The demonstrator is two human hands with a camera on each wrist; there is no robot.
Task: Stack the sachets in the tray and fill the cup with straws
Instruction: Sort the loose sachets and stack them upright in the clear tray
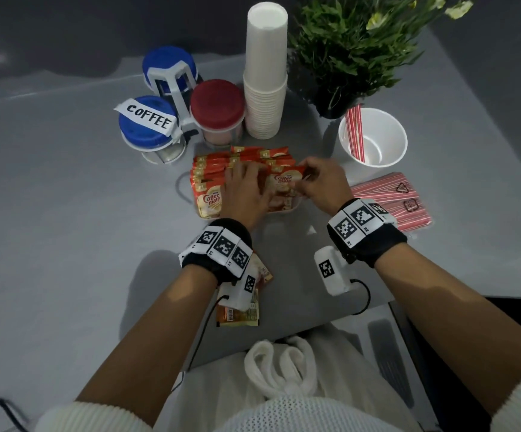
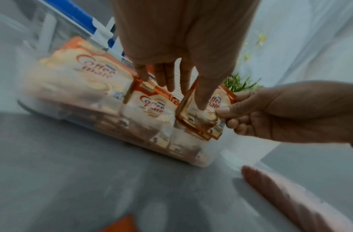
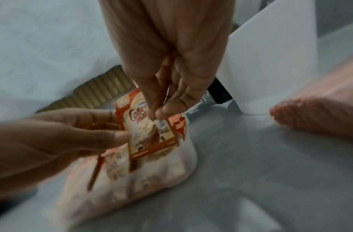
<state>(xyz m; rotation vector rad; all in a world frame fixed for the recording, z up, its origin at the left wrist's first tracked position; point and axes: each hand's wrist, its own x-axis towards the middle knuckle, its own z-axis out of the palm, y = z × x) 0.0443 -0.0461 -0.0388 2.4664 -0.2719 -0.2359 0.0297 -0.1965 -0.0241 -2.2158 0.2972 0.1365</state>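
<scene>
Pinching a small bunch of Coffee mate sachets [image 1: 284,179] by their right edge between thumb and curled fingers, the right hand [image 1: 318,182] holds them just above the right end of the clear tray [image 2: 195,163], presumably so they can drop in upright beside the rows already standing there; the left hand [image 1: 246,194] lies over the packed sachets [image 1: 209,194] with its fingers straight and slightly spread, fingertips [image 2: 203,100] touching the face of the held bunch, which looks like a way to keep the stack from toppling and to guide the newcomers into the gap. From the left wrist view the tray's rows stand on edge, faces toward the near side, filling its left and middle parts, so the right end seems to be the last room left. Two loose sachets [image 1: 243,307] lie on the table [image 1: 66,213] near the body, partly under the left wrist, probably waiting their turn. To the far right the white cup [image 1: 373,137] stands with only a few red-striped straws [image 1: 355,132] leaning inside, and the wrapped straw pack [image 1: 393,201] lies near it, within reach for the second half of the job, which I judge barely begun
</scene>
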